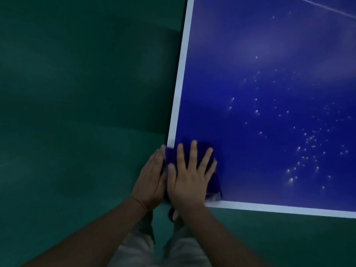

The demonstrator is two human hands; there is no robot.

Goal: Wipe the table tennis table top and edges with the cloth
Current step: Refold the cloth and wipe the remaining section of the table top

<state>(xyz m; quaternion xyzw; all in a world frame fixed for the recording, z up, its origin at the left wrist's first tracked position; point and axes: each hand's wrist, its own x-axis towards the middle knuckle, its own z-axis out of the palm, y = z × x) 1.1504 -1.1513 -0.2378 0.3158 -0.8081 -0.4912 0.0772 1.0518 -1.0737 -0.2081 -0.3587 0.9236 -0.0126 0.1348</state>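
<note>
The blue table tennis table (269, 83) fills the right of the head view, with white lines along its left and near edges. A dark blue cloth (213, 182) lies on the near left corner and drapes over the left edge. My right hand (189, 174) presses flat on the cloth with fingers spread and straight. My left hand (152, 180) lies with straight fingers against the table's left side edge, touching the cloth there. Most of the cloth is hidden under my hands.
Many small white specks (308, 143) dot the table top to the right of my hands. A green floor (77, 93) lies left of and below the table. My legs in light trousers (154, 247) stand at the corner.
</note>
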